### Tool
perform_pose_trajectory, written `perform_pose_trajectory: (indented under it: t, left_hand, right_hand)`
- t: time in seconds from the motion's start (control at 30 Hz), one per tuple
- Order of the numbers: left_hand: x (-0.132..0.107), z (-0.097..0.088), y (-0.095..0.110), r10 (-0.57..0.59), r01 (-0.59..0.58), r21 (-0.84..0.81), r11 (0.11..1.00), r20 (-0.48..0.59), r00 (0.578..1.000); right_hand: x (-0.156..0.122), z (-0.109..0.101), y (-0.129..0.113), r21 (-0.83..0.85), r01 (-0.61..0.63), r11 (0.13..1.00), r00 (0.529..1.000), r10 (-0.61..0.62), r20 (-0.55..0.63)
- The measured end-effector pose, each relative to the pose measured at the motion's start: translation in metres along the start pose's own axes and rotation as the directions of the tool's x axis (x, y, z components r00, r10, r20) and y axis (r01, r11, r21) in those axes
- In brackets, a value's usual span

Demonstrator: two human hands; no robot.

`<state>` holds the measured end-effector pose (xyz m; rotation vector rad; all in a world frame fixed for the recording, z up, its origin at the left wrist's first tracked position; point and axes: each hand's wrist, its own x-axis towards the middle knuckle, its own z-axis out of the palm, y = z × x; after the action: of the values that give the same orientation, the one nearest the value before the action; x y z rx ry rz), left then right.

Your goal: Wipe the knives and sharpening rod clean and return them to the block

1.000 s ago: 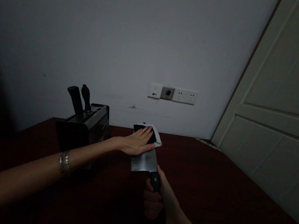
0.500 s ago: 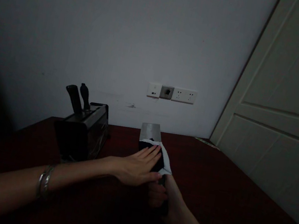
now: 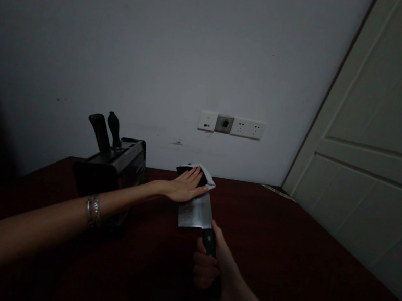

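My right hand is closed round the black handle of a cleaver, whose broad steel blade lies flat and points away from me over the dark red table. My left hand lies flat, fingers stretched out, pressing a black and white cloth onto the far end of the blade. Two bracelets sit on my left wrist.
A dark knife block with two black handles sticking up stands at the left, close to my left forearm. A white wall with a row of sockets runs behind the table. A pale door fills the right side.
My left hand slid the cloth along the blade toward the handle, then back out to the blade's far end. The right hand kept its grip on the handle.
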<state>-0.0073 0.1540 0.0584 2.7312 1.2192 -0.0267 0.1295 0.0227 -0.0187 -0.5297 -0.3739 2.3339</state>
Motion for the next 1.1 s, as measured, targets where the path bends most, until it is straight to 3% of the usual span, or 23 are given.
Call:
perform_pose_trajectory:
  t: [0.1,0.4,0.5,0.6,0.83,0.97,1.1]
  left_hand:
    - [-0.008,0.006,0.013,0.069,-0.069,-0.003,0.998,0.012,0.998]
    - [-0.063,0.037,0.058,0.284,-0.283,-0.025,0.959,0.056,0.957]
    - [-0.062,0.032,0.056,0.268,-0.268,-0.010,0.963,0.030,0.963]
    - [-0.048,0.018,0.044,0.181,-0.181,-0.011,0.983,0.002,0.983]
    - [-0.012,-0.008,0.011,-0.025,0.024,-0.015,1.000,-0.080,0.996]
    - [-0.005,-0.007,0.008,-0.034,0.035,0.002,0.999,-0.124,0.992]
    - [-0.013,0.004,0.017,0.026,-0.022,0.029,0.999,-0.129,0.991]
  right_hand:
    - [0.001,-0.002,-0.004,0.002,0.019,1.000,1.000,-0.019,-0.007]
    - [0.004,-0.012,-0.001,0.146,0.016,0.989,1.000,-0.016,0.001]
    - [0.002,-0.010,0.000,0.079,0.030,0.996,0.999,-0.033,0.028]
    - [0.000,-0.004,0.001,-0.005,0.031,1.000,0.999,-0.031,0.044]
    - [-0.009,0.015,0.009,-0.056,0.029,0.998,0.996,-0.034,-0.088]
    - [-0.010,0.018,0.007,-0.043,0.047,0.998,0.989,-0.052,-0.136]
    - [-0.010,0.015,0.000,-0.025,0.064,0.998,0.993,-0.066,-0.098]
